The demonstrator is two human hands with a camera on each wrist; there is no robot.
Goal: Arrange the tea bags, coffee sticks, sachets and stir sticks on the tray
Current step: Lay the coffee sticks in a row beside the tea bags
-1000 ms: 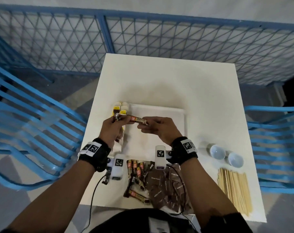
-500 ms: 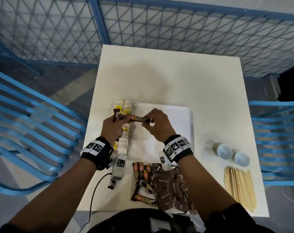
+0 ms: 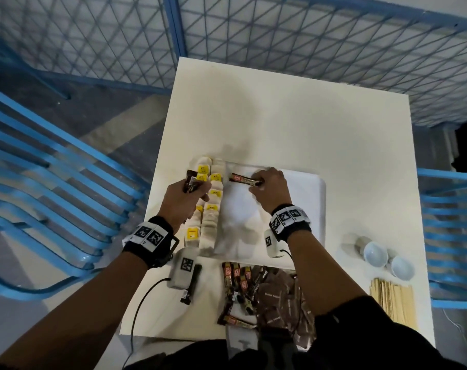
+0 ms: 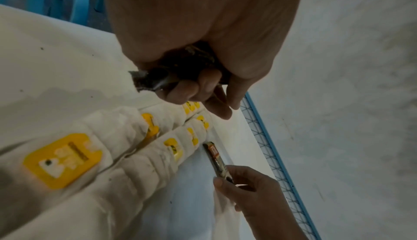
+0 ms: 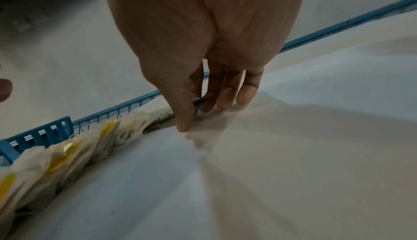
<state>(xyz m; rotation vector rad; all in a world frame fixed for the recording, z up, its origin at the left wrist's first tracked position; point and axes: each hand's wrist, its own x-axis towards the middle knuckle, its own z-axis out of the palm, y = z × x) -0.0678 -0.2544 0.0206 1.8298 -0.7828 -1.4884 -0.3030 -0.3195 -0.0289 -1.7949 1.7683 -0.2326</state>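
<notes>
A white tray [image 3: 302,198] lies mid-table. Two rows of tea bags [image 3: 209,206] with yellow tags fill its left side. My right hand [image 3: 264,186] pinches the right end of one brown coffee stick [image 3: 244,180], which lies flat at the tray's far left corner beside the tea bags; the same coffee stick [image 4: 216,160] shows in the left wrist view. My left hand [image 3: 185,194] grips a bundle of coffee sticks [image 3: 191,182] over the tea bags, its fingers [image 4: 194,90] curled round them. More coffee sticks [image 3: 239,284] and brown sachets [image 3: 277,303] lie near the table's front edge.
Two small white cups [image 3: 375,253] and a pile of wooden stir sticks [image 3: 392,300] sit at the table's right front. Blue chairs [image 3: 53,188] flank the table and a blue mesh fence [image 3: 280,30] stands behind it. A cable [image 3: 144,295] runs off the front edge.
Both hands held one coffee stick between them before. Now the right hand has carried it down onto the tray's far left corner, and the left hand has drawn apart to the left with its bundle.
</notes>
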